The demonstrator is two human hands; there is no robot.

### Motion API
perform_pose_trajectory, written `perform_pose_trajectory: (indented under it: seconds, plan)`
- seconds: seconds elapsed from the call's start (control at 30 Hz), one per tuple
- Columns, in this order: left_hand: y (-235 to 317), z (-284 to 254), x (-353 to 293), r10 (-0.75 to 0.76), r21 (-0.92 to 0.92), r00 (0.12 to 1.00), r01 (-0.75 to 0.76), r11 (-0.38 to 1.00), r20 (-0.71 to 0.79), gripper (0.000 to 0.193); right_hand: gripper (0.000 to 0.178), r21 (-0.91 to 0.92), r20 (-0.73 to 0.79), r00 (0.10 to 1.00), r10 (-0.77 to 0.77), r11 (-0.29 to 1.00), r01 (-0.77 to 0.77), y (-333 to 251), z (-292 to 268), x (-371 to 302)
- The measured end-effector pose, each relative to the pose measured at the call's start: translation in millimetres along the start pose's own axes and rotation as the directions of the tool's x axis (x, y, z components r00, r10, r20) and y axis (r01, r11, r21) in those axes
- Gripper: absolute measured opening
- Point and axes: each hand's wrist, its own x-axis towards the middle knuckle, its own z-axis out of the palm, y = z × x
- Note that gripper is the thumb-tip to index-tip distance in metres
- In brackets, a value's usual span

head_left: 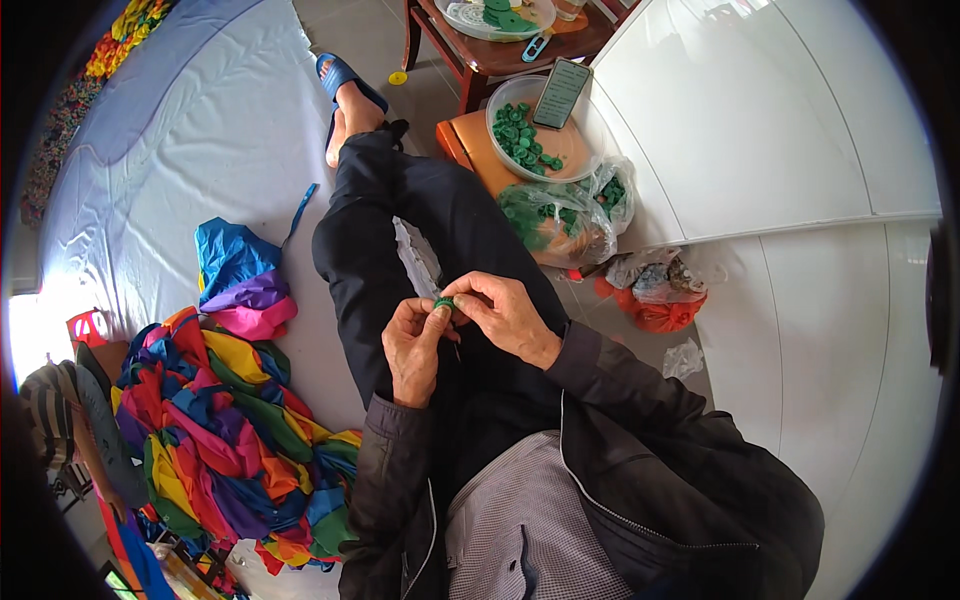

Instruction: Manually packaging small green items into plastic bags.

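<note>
Above my lap, my left hand (pixel 413 350) and my right hand (pixel 508 318) meet at the fingertips. Both are closed in a pinch on one small green plastic piece (pixel 445 302), which looks round; the fingers cover most of it. Just beyond the hands, a crumpled whitish strip (pixel 416 255) lies between my dark-trousered thighs. Off to the right, a clear round tub (pixel 572 172) holds several green round plastic pieces (pixel 518 135). A clear plastic bag (pixel 565 238) with more green pieces lies against the tub's near side.
A phone (pixel 562 92) leans in the tub, which rests on an orange-brown seat (pixel 465 140). Behind it, a wooden chair (pixel 480 75) bears a bowl (pixel 545 22) of green pieces. Bright multicoloured fabric (pixel 230 430) is heaped at left. White panels (pixel 760 110) stand at right.
</note>
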Motion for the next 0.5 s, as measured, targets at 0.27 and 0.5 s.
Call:
perform_pose_trajectory:
  seconds: [0.27, 0.5]
  plan:
    - [-2.0, -3.3, 1.6, 0.003, 0.020, 1.000, -0.003, 1.000, 0.009, 0.010, 0.010, 0.134, 0.034, 0.998, 0.046, 0.990, -0.050, -6.1, -2.6, 1.0]
    - [0.3, 0.7, -0.5, 0.009, 0.019, 1.000, -0.009, 1.000, 0.006, 0.012, 0.011, 0.170, 0.089, 0.991, 0.105, 0.978, -0.118, -2.8, -7.3, 2.8]
